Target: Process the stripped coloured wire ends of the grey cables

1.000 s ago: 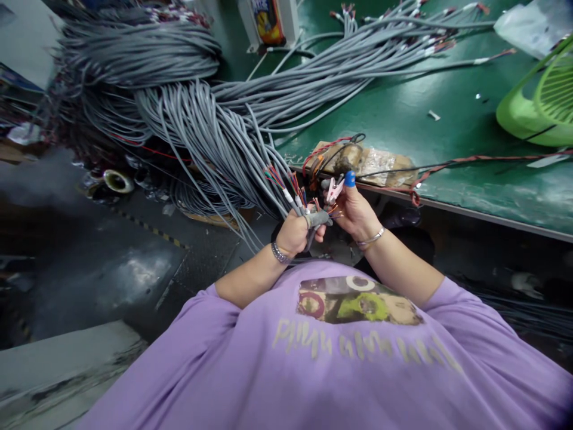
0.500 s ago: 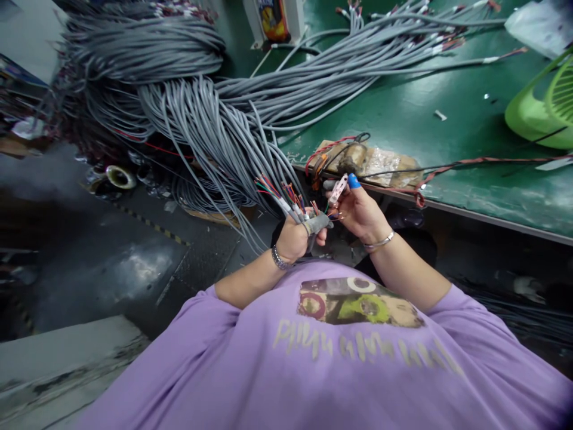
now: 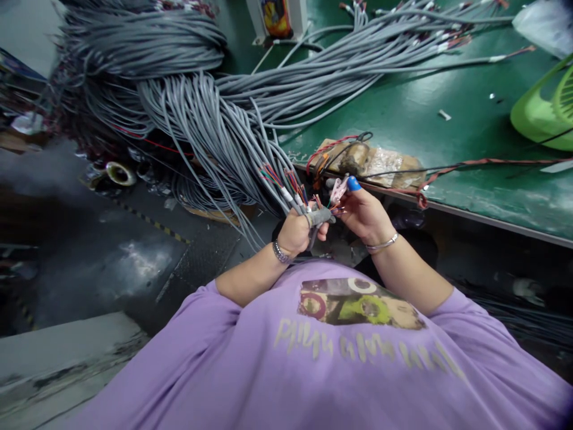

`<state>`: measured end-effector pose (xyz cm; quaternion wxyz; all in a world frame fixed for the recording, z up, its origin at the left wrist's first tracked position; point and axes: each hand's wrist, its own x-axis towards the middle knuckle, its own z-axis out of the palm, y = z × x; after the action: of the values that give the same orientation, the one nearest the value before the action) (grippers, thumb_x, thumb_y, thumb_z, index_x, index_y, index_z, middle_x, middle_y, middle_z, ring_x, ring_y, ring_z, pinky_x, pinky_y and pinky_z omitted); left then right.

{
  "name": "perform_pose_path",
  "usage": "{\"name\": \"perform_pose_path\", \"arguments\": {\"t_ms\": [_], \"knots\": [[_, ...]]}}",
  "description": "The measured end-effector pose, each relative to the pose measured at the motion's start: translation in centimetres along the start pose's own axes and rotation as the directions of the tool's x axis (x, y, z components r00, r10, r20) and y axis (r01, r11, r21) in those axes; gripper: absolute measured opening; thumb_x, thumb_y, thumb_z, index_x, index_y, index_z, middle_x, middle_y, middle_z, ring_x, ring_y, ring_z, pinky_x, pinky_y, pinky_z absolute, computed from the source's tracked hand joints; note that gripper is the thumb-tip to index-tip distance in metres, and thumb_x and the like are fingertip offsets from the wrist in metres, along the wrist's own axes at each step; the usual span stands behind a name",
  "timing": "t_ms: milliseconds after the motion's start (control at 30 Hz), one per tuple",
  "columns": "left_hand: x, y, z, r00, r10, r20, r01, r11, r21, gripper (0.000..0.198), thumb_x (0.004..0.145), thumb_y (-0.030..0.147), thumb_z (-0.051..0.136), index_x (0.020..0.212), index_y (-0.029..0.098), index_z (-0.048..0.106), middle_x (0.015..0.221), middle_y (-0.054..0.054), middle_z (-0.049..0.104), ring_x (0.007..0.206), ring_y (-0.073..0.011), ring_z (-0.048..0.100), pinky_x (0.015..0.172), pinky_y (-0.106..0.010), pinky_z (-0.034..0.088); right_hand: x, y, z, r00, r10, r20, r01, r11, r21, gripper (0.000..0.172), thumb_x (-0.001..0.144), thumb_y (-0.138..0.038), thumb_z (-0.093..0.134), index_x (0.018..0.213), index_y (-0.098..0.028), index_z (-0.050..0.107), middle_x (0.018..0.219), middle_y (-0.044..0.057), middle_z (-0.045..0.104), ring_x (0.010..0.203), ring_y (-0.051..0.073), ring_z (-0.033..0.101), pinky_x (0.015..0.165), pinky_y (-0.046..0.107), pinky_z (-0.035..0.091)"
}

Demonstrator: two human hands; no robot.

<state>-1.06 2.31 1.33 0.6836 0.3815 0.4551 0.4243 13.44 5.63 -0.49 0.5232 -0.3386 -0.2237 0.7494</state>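
My left hand (image 3: 295,232) is closed round several grey cables (image 3: 290,206), whose stripped ends fan out in coloured wires (image 3: 272,175). Its thumb wears a grey covering (image 3: 319,216) and presses near the bared wire ends (image 3: 336,211). In my right hand (image 3: 364,212), the fingers pinch a small pale pink clip-like tool (image 3: 339,189) close to those ends. A blue covering (image 3: 353,183) sits on one fingertip of that hand. Whether the tool grips a wire is too small to tell.
Grey cable bundles (image 3: 197,113) drape over the left end of the green table (image 3: 403,113). At the table's edge lies a taped brown block (image 3: 389,167) with red and black leads. A green basket (image 3: 537,116) stands on the right; a white box (image 3: 295,18) is at the back.
The pink tool has turned slightly and sits lower by the wire ends, and my right hand has shifted a little down and right. My left hand keeps its hold on the cables.
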Motion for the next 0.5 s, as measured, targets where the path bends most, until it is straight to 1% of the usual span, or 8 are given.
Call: {"name": "perform_pose_path", "arguments": {"t_ms": [100,233,333,400,500], "knots": [[0.18,0.01,0.06,0.999,-0.033,0.007,0.033,0.999,0.027,0.046,0.055,0.050,0.083,0.062,0.018,0.051,0.045,0.004,0.054,0.036,-0.0075,0.047,0.036,-0.020,0.039,0.21,0.12,-0.04,1.000,0.019,-0.006,-0.018,0.999,0.051,0.035,0.081,-0.054,0.075,0.077,-0.021,0.068,0.067,-0.002,0.067,0.060,0.012,0.056,0.055,0.025,0.044],[0.32,-0.08,0.16,0.999,-0.053,0.003,0.053,0.998,0.022,0.044,0.054,0.047,0.084,0.062,0.017,0.053,0.045,0.003,0.055,0.036,-0.0076,0.047,0.036,-0.020,0.040,0.48,0.49,-0.15,1.000,-0.001,0.008,0.000,0.998,0.068,0.033,0.081,-0.053,0.076,0.076,-0.021,0.069,0.069,-0.002,0.070,0.060,0.011,0.057,0.058,0.026,0.045],[0.28,-0.18,0.17,0.998,-0.056,0.001,0.056,0.998,0.018,0.043,0.054,0.046,0.084,0.062,0.017,0.054,0.045,0.003,0.055,0.036,-0.0078,0.047,0.035,-0.020,0.040,0.39,0.72,-0.24,0.999,-0.014,0.035,0.012,0.998,0.059,0.038,0.080,-0.060,0.074,0.080,-0.022,0.070,0.070,-0.003,0.070,0.061,0.011,0.057,0.057,0.025,0.045],[0.16,-0.21,0.19,0.998,-0.057,-0.005,0.057,0.998,0.016,0.043,0.054,0.046,0.084,0.062,0.017,0.053,0.045,0.003,0.055,0.036,-0.0078,0.047,0.035,-0.020,0.039,0.21,0.73,-0.29,0.999,0.003,0.042,-0.006,0.998,0.061,0.043,0.079,-0.066,0.071,0.082,-0.023,0.070,0.072,-0.002,0.070,0.062,0.012,0.059,0.057,0.025,0.045],[-0.21,-0.17,0.23,0.998,-0.055,-0.027,0.055,0.998,0.017,0.044,0.052,0.047,0.085,0.062,0.018,0.052,0.045,0.003,0.054,0.037,-0.0078,0.047,0.035,-0.020,0.038,-0.05,0.52,-0.33,0.998,0.041,0.046,-0.043,0.999,0.033,0.053,0.079,-0.075,0.064,0.079,-0.022,0.068,0.072,0.000,0.069,0.061,0.012,0.058,0.055,0.025,0.045]]}}
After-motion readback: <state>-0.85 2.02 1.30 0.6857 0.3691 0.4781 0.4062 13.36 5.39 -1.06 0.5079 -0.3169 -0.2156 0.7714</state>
